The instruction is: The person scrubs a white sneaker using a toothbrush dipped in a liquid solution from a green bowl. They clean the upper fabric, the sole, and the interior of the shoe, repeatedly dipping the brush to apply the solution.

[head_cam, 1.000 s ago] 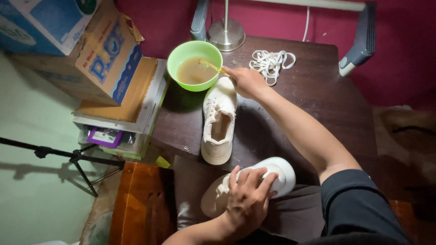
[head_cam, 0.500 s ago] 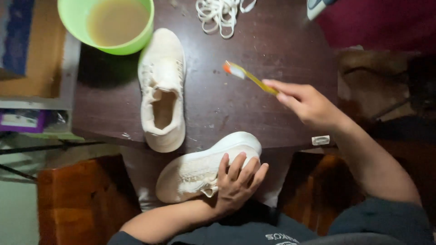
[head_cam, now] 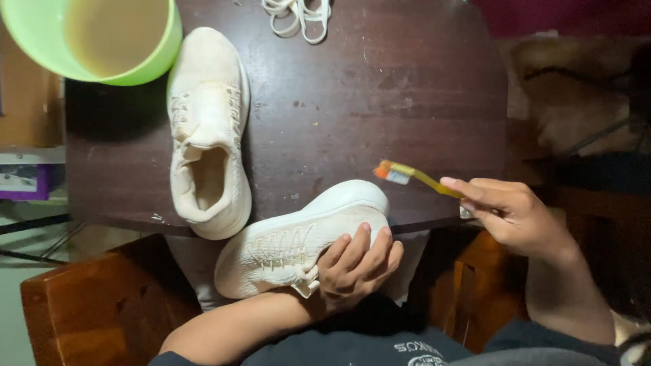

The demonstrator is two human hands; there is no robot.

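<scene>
Toothbrush (head_cam: 413, 177) has dropped beside the held shoe's (head_cam: 298, 244) toe.

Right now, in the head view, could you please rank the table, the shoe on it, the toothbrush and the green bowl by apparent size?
1. Table, by far the largest.
2. Shoe on the table.
3. Green bowl: the frame cuts it off, so its rank against the shoe is unsure.
4. Toothbrush, smallest, held in the right hand.

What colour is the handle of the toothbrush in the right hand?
Yellow, with an orange head end; the toothbrush, pinched by the right hand, shows best in the head view.
</scene>
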